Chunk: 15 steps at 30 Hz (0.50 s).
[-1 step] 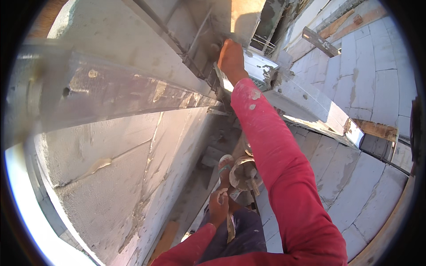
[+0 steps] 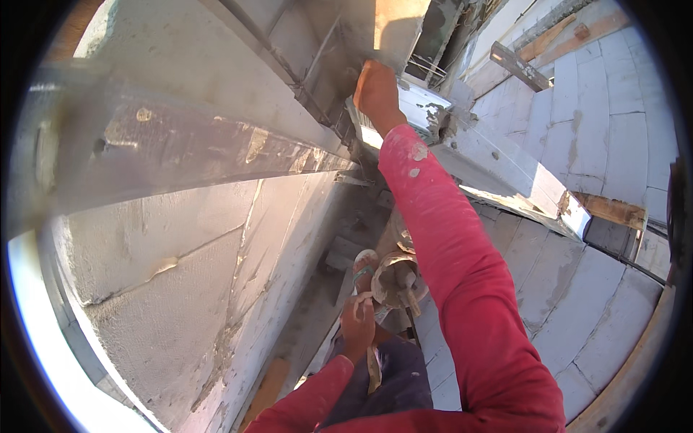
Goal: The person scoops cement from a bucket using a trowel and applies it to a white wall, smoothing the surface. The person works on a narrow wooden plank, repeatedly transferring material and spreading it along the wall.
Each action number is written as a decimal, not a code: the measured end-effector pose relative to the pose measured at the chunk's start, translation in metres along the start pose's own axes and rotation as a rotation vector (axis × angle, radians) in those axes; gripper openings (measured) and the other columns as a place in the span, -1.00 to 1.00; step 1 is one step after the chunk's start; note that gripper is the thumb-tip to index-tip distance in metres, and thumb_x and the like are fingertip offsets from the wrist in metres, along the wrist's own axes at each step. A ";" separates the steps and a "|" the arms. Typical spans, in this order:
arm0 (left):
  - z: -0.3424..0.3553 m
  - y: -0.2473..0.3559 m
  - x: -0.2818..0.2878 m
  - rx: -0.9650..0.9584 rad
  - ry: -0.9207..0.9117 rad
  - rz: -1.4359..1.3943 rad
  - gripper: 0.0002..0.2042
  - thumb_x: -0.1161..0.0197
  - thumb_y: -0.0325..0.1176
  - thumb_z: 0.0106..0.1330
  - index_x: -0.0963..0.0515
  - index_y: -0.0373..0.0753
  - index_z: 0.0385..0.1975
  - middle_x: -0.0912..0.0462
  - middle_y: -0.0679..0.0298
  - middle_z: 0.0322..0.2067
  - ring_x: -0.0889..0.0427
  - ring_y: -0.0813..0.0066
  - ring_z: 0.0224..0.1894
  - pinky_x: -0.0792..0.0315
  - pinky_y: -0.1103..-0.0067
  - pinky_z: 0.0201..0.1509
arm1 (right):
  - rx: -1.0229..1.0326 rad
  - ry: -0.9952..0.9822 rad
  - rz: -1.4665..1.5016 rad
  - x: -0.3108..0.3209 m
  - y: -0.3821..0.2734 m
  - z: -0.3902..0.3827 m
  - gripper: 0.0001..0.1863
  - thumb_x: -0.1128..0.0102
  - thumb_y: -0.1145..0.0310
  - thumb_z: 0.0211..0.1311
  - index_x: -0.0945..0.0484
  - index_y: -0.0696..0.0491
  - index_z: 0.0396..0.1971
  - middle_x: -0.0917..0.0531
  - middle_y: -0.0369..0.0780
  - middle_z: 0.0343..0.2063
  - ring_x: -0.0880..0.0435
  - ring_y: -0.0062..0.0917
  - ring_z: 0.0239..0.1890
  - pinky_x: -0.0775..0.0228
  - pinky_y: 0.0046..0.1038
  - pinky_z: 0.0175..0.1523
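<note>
Right hand [image 2: 375, 90] reaches up on a long red sleeve [image 2: 462, 274], fingers curled against a metal frame [image 2: 317, 101] at the top of the block wall [image 2: 180, 289]; whether it truly grips the frame or just presses on it, cannot tell. Left hand [image 2: 358, 325] sits low near the lap, closed round a pale strap [image 2: 372, 364] that hangs below the fist; just above it a sandal [image 2: 364, 265] and a dusty round bucket [image 2: 397, 278]. A grey beam [image 2: 180, 155] crosses the upper left; a block floor [image 2: 606, 144] spreads to the right, with a wooden plank [image 2: 613, 211] at its edge.
</note>
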<state>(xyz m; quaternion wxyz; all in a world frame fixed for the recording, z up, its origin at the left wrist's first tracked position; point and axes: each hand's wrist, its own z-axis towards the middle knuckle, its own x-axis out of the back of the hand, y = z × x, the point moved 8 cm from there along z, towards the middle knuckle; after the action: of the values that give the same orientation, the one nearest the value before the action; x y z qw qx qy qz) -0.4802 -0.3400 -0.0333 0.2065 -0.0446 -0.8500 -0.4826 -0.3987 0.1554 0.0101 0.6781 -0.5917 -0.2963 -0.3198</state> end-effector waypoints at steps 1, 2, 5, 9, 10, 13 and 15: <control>0.036 0.044 -0.016 -0.074 0.012 -0.142 -0.80 -0.16 -0.34 0.50 -0.61 -0.28 -0.04 -0.65 0.10 -0.14 -0.65 0.25 -0.02 -0.47 0.41 0.15 | 0.054 -0.032 -0.089 0.003 0.008 -0.003 -0.67 -0.19 0.27 0.40 -0.64 0.16 0.00 -0.73 0.06 -0.15 -0.71 -0.04 -0.02 -0.56 -0.11 0.03; 0.071 0.109 -0.021 -0.176 0.023 -0.376 -0.77 -0.06 -0.35 0.57 -0.56 -0.34 0.02 -0.63 0.12 -0.13 -0.63 0.35 -0.02 -0.46 0.47 0.13 | 0.046 -0.024 -0.073 0.011 0.013 -0.001 -0.66 -0.18 0.26 0.40 -0.64 0.18 0.01 -0.73 0.05 -0.15 -0.71 -0.05 -0.03 -0.56 -0.12 0.03; 0.169 0.212 -0.032 -0.397 0.096 -0.505 -0.63 0.12 -0.33 0.64 -0.43 -0.44 0.24 -0.61 0.07 0.07 -0.59 0.35 0.15 -0.44 0.41 0.30 | 0.213 0.044 -0.072 0.032 0.008 -0.003 -0.66 -0.11 0.32 0.41 -0.63 0.17 0.05 -0.72 0.11 -0.23 -0.74 0.01 -0.17 -0.59 -0.11 -0.04; 0.271 0.275 -0.037 -0.443 0.243 -0.693 -0.56 0.18 -0.37 0.62 -0.24 -0.45 0.40 -0.50 -0.12 0.24 -0.50 0.22 0.32 -0.41 0.39 0.36 | 0.301 0.036 -0.005 0.037 0.023 0.008 -0.67 -0.14 0.30 0.43 -0.60 0.16 0.05 -0.78 -0.02 -0.34 -0.79 -0.18 -0.36 -0.63 -0.26 -0.14; 0.292 0.273 -0.033 -0.371 0.262 -0.685 -0.54 0.17 -0.38 0.61 -0.18 -0.43 0.43 -0.49 -0.16 0.24 -0.50 0.21 0.32 -0.40 0.40 0.37 | 0.224 -0.077 0.056 0.030 0.022 0.009 -0.68 -0.15 0.29 0.41 -0.61 0.10 0.06 -0.75 0.00 -0.25 -0.76 -0.13 -0.27 -0.61 -0.22 -0.08; 0.334 0.280 -0.036 -0.162 0.226 -0.766 -0.48 0.12 -0.41 0.57 -0.07 -0.36 0.49 -0.53 -0.16 0.16 -0.56 0.23 0.23 -0.44 0.43 0.32 | 0.138 -0.221 0.161 0.029 0.027 0.007 -0.68 -0.14 0.31 0.43 -0.58 0.10 0.09 -0.76 -0.08 -0.33 -0.75 -0.33 -0.35 -0.60 -0.31 -0.17; 0.355 0.282 -0.044 -0.077 0.187 -0.806 -0.44 0.06 -0.43 0.53 -0.06 -0.32 0.51 -0.59 -0.11 0.07 -0.63 0.27 0.11 -0.50 0.45 0.23 | 0.136 -0.220 0.216 0.030 0.033 0.006 -0.67 -0.12 0.33 0.45 -0.55 0.13 0.12 -0.78 -0.12 -0.43 -0.76 -0.43 -0.44 -0.59 -0.36 -0.24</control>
<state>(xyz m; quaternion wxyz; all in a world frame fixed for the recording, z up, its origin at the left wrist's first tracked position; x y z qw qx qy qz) -0.4723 0.1123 0.0164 0.0756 0.3280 -0.7585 -0.5581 -0.3544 0.1617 0.0137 0.7106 -0.6043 -0.3241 -0.1576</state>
